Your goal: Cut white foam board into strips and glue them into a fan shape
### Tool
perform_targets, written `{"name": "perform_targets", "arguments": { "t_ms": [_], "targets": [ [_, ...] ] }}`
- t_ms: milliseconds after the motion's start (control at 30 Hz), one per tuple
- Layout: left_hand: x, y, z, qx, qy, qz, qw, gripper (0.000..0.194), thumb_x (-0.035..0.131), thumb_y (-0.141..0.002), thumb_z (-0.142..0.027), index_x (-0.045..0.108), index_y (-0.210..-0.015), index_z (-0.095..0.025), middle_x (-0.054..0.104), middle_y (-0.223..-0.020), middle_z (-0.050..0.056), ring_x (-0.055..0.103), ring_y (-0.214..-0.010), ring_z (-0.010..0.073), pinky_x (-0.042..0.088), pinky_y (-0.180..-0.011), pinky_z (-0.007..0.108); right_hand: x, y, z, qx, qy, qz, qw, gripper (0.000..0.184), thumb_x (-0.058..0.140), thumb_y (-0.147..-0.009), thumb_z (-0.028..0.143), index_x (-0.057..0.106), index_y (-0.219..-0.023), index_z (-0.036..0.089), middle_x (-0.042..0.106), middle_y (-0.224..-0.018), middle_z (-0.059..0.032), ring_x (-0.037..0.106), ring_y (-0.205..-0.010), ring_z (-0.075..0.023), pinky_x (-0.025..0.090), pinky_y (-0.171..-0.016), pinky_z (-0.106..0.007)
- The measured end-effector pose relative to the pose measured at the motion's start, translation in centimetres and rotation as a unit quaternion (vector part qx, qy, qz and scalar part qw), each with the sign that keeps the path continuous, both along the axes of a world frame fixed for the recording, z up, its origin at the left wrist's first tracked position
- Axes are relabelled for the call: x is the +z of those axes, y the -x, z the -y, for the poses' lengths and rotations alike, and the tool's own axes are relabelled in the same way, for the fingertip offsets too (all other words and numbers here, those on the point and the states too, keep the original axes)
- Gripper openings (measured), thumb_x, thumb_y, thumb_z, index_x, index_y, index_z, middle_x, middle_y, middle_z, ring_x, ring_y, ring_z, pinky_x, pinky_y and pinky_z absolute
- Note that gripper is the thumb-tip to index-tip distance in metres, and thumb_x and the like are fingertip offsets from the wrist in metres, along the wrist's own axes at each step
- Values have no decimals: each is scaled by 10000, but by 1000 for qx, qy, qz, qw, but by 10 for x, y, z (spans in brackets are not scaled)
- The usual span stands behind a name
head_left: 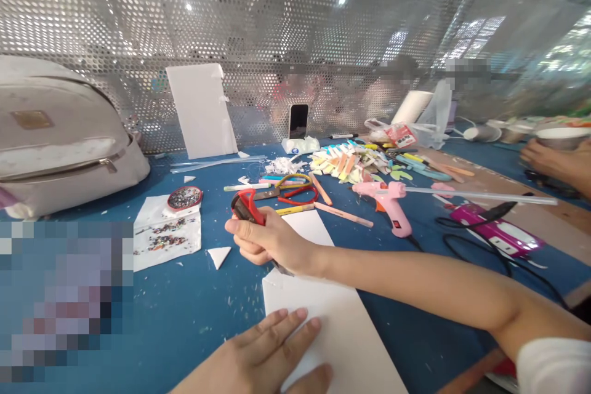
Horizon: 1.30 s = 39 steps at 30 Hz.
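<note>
My right hand (268,240) is closed around the red handles of a pair of scissors (247,208), whose blades point back toward me and meet the far edge of a white foam sheet (344,326). My left hand (265,354) lies flat with fingers spread on the near left part of that sheet, pressing it onto the blue table (194,314). A small white triangular offcut (219,255) lies just left of my right hand.
A pink glue gun (392,203), a magenta tool (496,231) with black cable, loose scissors, markers and coloured paper bits lie beyond. A beige backpack (60,141), white board (201,111) and phone (298,121) stand at the back. Another person's hand (554,163) is far right.
</note>
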<state>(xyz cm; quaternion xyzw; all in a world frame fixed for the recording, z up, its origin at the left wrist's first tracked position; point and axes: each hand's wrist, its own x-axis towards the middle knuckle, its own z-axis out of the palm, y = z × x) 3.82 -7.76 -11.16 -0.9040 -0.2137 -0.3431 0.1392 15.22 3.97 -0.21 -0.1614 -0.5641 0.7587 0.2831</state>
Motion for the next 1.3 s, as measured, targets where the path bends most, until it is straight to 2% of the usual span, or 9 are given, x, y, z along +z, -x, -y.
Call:
{"name": "perform_targets", "arguments": {
  "t_ms": [233, 400, 500, 633, 733, 867, 1067, 1167, 1300],
  "targets": [
    [6, 2, -2, -7, -11, -1, 1000, 378, 541, -1041, -332, 578, -1404, -232, 464, -1556, 111, 533, -1375, 253, 492, -1090, 383, 0, -5, 3, -13, -10, -6, 1000, 533, 775, -837, 441, 319, -657, 233, 233, -506, 136, 170, -417, -39, 114, -398, -219],
    [6, 1, -3, -15, -23, -2, 1000, 353, 545, -1038, -332, 608, -1367, -220, 490, -1539, 114, 522, -1384, 259, 483, -1104, 391, 14, -17, 11, -100, -28, -30, 994, 520, 758, -854, 460, 320, -688, 235, 226, -527, 137, 139, -425, -40, 103, -409, -224],
    [6, 0, -2, -10, -25, 21, 999, 324, 509, -1054, -332, 632, -1336, -230, 508, -1529, 102, 532, -1375, 253, 484, -1102, 386, 14, -23, 14, -137, -35, -46, 989, 556, 730, -873, 513, 290, -679, 233, 215, -525, 137, 134, -418, -37, 96, -412, -229],
    [2, 0, -2, -14, -20, 11, 1000, 336, 458, -1073, -314, 617, -1357, -232, 533, -1510, 101, 553, -1354, 255, 501, -1084, 388, 12, -25, 11, -95, -37, -36, 994, 587, 716, -864, 565, 292, -633, 231, 216, -492, 137, 147, -394, -35, 100, -398, -229],
    [-2, -1, -2, -2, -35, 22, 999, 335, 497, -1060, -324, 608, -1363, -233, 516, -1524, 96, 558, -1348, 247, 490, -1091, 375, 20, -25, 6, -75, -40, -29, 996, 574, 745, -826, 574, 327, -629, 234, 235, -472, 139, 154, -378, -36, 107, -387, -225],
    [-3, -2, -2, -1, -47, 18, 999, 377, 528, -1046, -365, 583, -1391, -223, 493, -1538, 113, 556, -1348, 257, 479, -1099, 370, 31, -25, 4, -180, -54, -51, 981, 559, 765, -829, 519, 312, -669, 233, 229, -506, 137, 147, -412, -39, 121, -412, -226],
    [3, 1, -1, 0, -41, 5, 999, 357, 455, -1072, -344, 612, -1370, -223, 538, -1501, 118, 591, -1312, 260, 497, -1072, 378, 6, -29, 4, -294, -42, -23, 955, 512, 696, -893, 464, 307, -656, 230, 248, -559, 111, 225, -461, -49, 181, -455, -243],
    [4, 2, 0, -1, -43, -3, 999, 372, 426, -1081, -350, 599, -1386, -223, 526, -1511, 122, 601, -1301, 258, 503, -1065, 381, -4, -29, 1, -326, -40, -21, 944, 475, 685, -890, 453, 322, -680, 228, 282, -581, 106, 265, -474, -53, 214, -475, -243],
    [4, 1, 0, 4, -40, -2, 999, 377, 405, -1088, -331, 585, -1403, -227, 540, -1501, 103, 582, -1325, 248, 511, -1062, 373, -6, -27, -2, -342, -46, -17, 939, 434, 671, -887, 441, 340, -704, 228, 290, -595, 102, 287, -483, -60, 225, -481, -240]
  ]
}}
